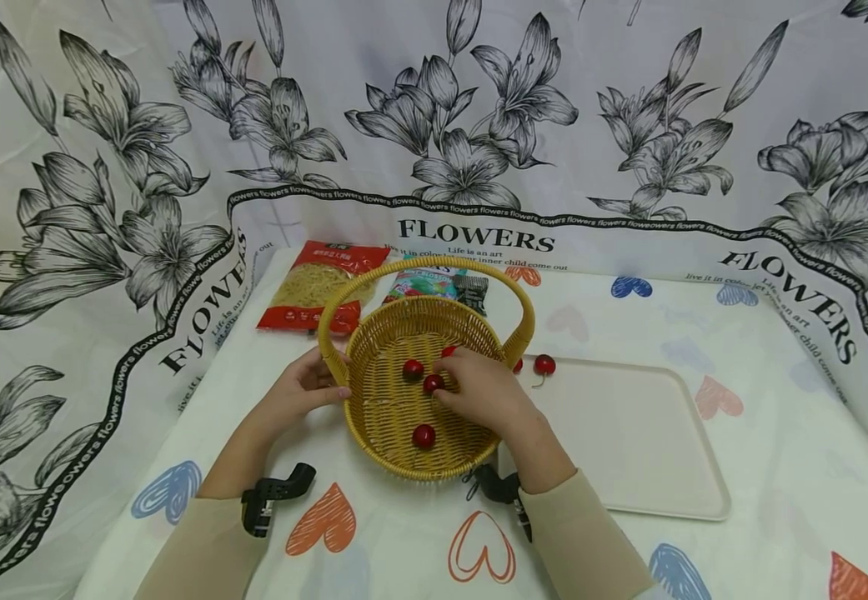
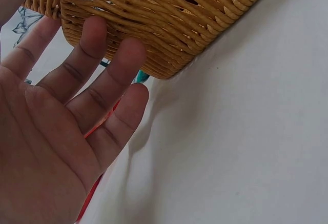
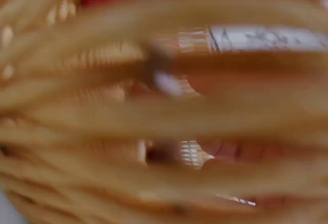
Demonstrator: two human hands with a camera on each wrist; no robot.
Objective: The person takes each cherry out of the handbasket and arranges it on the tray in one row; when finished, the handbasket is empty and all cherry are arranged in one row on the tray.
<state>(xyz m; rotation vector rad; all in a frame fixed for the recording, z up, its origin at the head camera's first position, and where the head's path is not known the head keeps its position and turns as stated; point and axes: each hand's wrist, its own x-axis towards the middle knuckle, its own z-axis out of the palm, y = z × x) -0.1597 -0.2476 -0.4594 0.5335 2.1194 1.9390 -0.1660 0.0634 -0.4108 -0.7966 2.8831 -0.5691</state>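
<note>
A yellow wicker basket [image 1: 373,450] with a tall arched handle stands in front of me, several dark red cherries inside. My left hand [image 1: 302,385] holds the basket's left side by the handle's foot, thumb at the rim; in the left wrist view its other fingers [image 2: 125,62] spread along the outer weave. Reaching in over the right rim, my right hand [image 1: 489,392] has thumb and forefinger around a cherry [image 1: 433,384]. Another cherry [image 1: 413,371] lies left of it, and one more cherry [image 1: 423,436] sits nearer me. Blurred basket weave fills the right wrist view.
A pale rectangular tray [image 1: 644,433] lies right of the basket. By its far left corner is a stemmed cherry [image 1: 544,365]. Behind the basket are a red-edged pasta bag [image 1: 313,283] and a colourful packet [image 1: 426,283]. A printed curtain [image 1: 464,125] closes off the back.
</note>
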